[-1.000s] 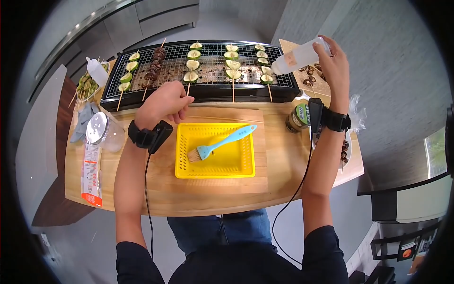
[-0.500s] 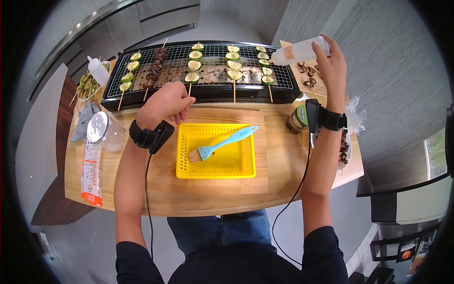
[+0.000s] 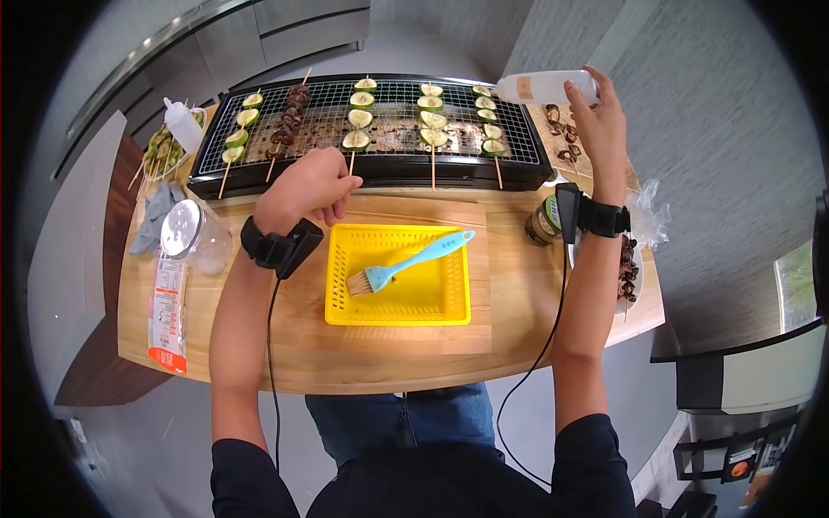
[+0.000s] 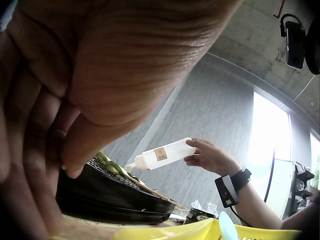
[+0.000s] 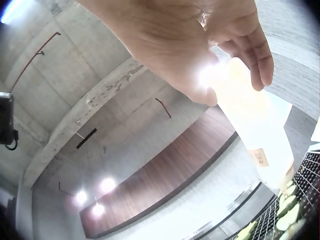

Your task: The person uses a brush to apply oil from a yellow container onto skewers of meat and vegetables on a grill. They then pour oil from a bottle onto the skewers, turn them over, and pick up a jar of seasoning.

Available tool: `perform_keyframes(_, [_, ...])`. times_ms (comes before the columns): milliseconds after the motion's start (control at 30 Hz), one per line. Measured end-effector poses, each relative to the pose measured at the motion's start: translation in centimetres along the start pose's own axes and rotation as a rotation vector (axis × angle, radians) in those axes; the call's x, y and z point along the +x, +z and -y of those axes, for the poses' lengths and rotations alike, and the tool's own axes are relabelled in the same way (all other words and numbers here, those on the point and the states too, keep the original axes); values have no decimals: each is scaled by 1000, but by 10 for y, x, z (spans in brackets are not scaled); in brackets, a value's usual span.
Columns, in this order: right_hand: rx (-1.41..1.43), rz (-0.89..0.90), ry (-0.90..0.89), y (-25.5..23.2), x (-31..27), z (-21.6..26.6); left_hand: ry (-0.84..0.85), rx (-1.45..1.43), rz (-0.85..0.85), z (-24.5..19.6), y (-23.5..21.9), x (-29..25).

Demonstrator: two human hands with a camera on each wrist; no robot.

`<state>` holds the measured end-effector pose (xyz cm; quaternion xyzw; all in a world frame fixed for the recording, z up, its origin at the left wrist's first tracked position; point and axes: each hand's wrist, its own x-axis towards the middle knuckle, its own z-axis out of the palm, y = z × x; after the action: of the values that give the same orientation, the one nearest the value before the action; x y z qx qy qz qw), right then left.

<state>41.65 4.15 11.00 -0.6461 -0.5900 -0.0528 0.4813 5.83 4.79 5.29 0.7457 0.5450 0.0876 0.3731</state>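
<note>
My right hand (image 3: pixel 598 116) grips a white squeeze bottle (image 3: pixel 548 87) with a small label. Held nearly level in the head view, the bottle has its spout over the far end of the rightmost zucchini skewer (image 3: pixel 487 115). My left hand (image 3: pixel 313 186) is at the front edge of the black grill (image 3: pixel 389 171). Its thumb and finger pinch the stick end of the middle zucchini skewer (image 3: pixel 360 118); a tiny pale tip shows between them in the left wrist view. A dark-brown skewer (image 3: pixel 290 119) and other zucchini skewers lie on the grill's mesh.
A yellow basket (image 3: pixel 399 319) holding a blue basting brush (image 3: pixel 423 258) sits on a wooden board (image 3: pixel 414 341). At left stand a shaker jar (image 3: pixel 197 237), a second squeeze bottle (image 3: pixel 181 127) and a packet (image 3: pixel 167 311). A green-lidded jar (image 3: pixel 542 226) and plate (image 3: pixel 633 298) are at right.
The squeeze bottle has moved along the rightmost skewer from its near part to its far end and become more level. My left hand stays at the same skewer end.
</note>
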Motion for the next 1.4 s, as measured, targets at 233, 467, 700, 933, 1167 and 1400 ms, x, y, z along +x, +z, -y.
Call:
perform_keyframes(233, [-57, 111, -29, 13, -2, -4, 1, -4, -2, -1, 0, -1])
perform_keyframes(467, [1, 107, -87, 18, -2, -13, 21, -1, -8, 1, 0, -1])
perform_keyframes(700, [102, 118, -46, 18, -6, 14, -28, -76, -136, 6, -26, -11])
perform_keyframes(933, [201, 176, -67, 22, -15, 33, -182, 148, -419, 44, -75, -27])
perform_keyframes(1167, [467, 269, -85, 29, -16, 38, -223, 100, -135, 42, -72, -28])
perform_keyframes(1400, [518, 322, -84, 34, -21, 44, -280, 41, -107, 52, -73, -21])
